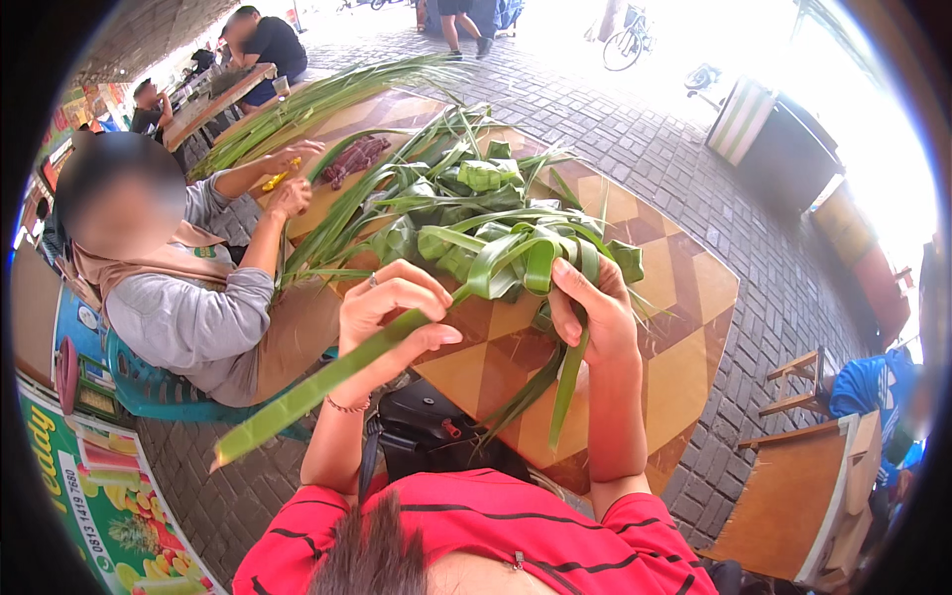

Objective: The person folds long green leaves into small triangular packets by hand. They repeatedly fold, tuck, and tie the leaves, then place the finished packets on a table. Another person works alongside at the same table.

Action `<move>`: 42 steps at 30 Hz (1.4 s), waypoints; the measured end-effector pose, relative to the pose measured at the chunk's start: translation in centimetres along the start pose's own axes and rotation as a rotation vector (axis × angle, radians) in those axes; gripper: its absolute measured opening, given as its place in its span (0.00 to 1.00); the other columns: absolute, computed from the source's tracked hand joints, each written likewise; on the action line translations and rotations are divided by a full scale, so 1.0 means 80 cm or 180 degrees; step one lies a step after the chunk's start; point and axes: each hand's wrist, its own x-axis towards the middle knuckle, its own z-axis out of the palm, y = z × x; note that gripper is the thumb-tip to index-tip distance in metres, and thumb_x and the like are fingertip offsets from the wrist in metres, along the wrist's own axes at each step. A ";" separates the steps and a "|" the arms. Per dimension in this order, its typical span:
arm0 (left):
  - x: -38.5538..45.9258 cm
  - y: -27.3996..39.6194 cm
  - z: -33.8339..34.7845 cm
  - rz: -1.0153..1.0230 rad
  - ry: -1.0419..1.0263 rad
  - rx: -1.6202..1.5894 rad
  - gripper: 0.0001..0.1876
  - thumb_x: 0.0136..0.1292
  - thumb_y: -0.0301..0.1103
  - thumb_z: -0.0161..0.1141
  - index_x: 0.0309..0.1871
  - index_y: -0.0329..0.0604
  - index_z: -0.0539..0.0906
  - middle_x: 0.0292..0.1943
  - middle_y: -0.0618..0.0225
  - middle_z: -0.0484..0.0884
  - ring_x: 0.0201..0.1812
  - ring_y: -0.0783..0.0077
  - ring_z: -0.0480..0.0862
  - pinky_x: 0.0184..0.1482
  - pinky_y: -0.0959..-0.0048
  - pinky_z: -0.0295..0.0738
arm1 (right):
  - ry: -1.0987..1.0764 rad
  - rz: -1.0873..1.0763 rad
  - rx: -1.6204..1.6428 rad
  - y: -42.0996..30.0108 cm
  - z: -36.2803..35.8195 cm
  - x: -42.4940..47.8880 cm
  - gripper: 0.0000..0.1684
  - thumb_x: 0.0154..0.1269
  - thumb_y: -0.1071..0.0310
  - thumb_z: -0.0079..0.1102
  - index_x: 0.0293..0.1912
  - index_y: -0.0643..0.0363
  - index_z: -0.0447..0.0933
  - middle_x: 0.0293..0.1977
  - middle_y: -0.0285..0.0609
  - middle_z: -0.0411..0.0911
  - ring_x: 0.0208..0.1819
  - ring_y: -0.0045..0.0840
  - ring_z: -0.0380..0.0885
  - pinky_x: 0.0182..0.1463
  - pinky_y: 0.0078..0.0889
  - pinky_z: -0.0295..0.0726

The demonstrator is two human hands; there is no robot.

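Note:
My left hand (pixel 398 320) pinches a long green palm-leaf strip (pixel 320 383) between thumb and fingers, and the strip's free end hangs towards the lower left. The strip runs on into loops of palm leaf (pixel 513 260) in front of me. Around these loops my right hand (pixel 595 305) is closed, thumb in front, with a leaf tail hanging below it. Just beyond my hands lies a pile of woven palm-leaf pouches (pixel 487 175) on the patterned tabletop (pixel 654 357). Loose narrow leaves trail from the pile.
A co-worker in a grey top (pixel 193 312) sits at the left, hands holding a yellow-handled tool (pixel 277 178). Long leaf strips (pixel 320 111) and dark red strands (pixel 357 160) lie farther back. A black bag (pixel 424 424) is below the near table edge. A wooden stool (pixel 796 387) stands at the right.

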 end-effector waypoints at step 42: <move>-0.008 -0.061 0.049 -0.1373 0.1427 -0.1795 0.02 0.60 0.25 0.64 0.32 0.37 0.83 0.41 0.72 0.80 0.41 0.84 0.76 0.34 0.84 0.73 | -0.0070 -0.0201 -0.0780 0.072 0.038 0.011 0.09 0.67 0.72 0.55 0.43 0.68 0.71 0.29 0.39 0.75 0.16 0.18 0.73 0.15 0.18 0.68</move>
